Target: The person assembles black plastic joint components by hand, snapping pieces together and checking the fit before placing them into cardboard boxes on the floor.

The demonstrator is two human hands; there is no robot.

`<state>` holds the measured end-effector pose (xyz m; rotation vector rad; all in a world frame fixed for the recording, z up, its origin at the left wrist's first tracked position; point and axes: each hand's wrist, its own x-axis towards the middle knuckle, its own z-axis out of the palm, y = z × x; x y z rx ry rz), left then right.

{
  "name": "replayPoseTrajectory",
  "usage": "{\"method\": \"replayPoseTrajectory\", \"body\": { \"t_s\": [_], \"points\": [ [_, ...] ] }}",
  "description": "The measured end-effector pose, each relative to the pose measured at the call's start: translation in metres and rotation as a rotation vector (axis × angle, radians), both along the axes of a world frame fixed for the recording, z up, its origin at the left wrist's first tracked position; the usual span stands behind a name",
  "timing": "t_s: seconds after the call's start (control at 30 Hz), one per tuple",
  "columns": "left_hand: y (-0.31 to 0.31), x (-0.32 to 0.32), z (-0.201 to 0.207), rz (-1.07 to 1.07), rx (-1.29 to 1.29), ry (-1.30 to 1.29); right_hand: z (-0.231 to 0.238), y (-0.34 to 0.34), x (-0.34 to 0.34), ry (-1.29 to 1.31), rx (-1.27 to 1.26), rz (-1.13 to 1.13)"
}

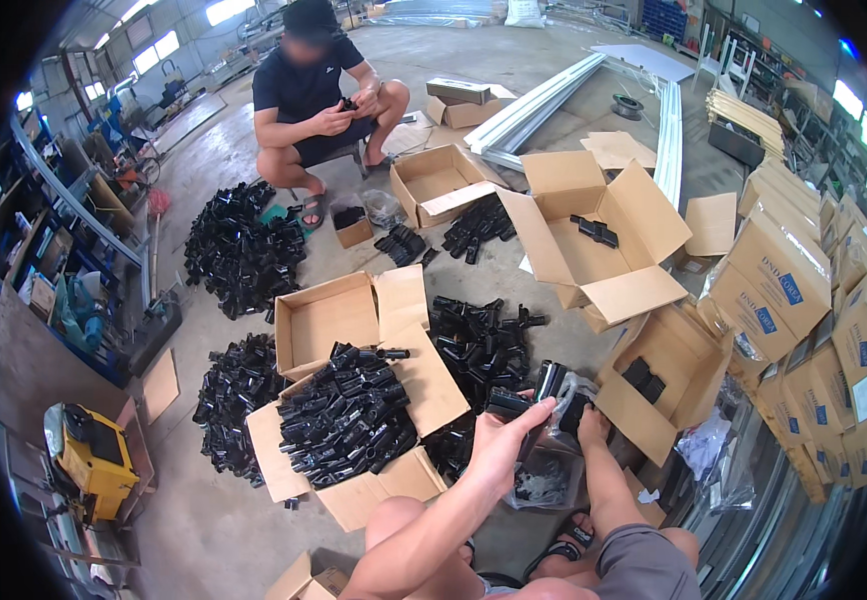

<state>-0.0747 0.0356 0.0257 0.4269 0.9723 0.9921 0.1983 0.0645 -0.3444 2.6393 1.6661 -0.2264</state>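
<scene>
In front of my knees, my left hand (504, 440) is closed round a glossy black tubular fitting (550, 380), with the thumb along its side. My right hand (594, 427) is beside it, its fingers curled at a dark piece (574, 412) by a clear plastic bag (582, 385); the fingertips are partly hidden. Below both hands stands a clear plastic tub (547, 478) with small parts inside. Left of my hands, an open carton (339, 505) is heaped with black tubular fittings (344, 412). More black fittings (484, 345) lie piled just beyond.
Open cartons (329, 325) (594, 225) (669, 375) surround the work spot. Black-part piles (244, 245) (234, 410) lie at left. Across the floor a person (309, 100) crouches, handling a small black part. Stacked cartons (769, 280) and long metal profiles (714, 545) line the right.
</scene>
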Motion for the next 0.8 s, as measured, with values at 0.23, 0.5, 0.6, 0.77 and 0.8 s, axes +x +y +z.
{"method": "replayPoseTrajectory", "body": {
  "t_s": [0.23,0.5,0.6,0.77,0.8],
  "points": [
    [-0.006,0.000,0.004,-0.009,0.060,-0.064,0.035,-0.014,-0.004,0.144,0.169,-0.057],
    [0.023,-0.014,0.005,-0.062,-0.016,-0.269,0.211,-0.023,-0.102,0.969,0.994,-0.147],
    [0.019,-0.023,0.014,-0.059,-0.015,-0.331,0.319,-0.043,-0.157,1.351,1.116,-0.046],
    [0.012,-0.021,0.017,-0.148,0.027,-0.365,0.370,-0.058,-0.161,1.038,1.144,0.158],
    [0.009,-0.020,0.021,-0.133,0.034,-0.345,0.374,-0.059,-0.161,1.030,1.153,0.162]
  ]
}}
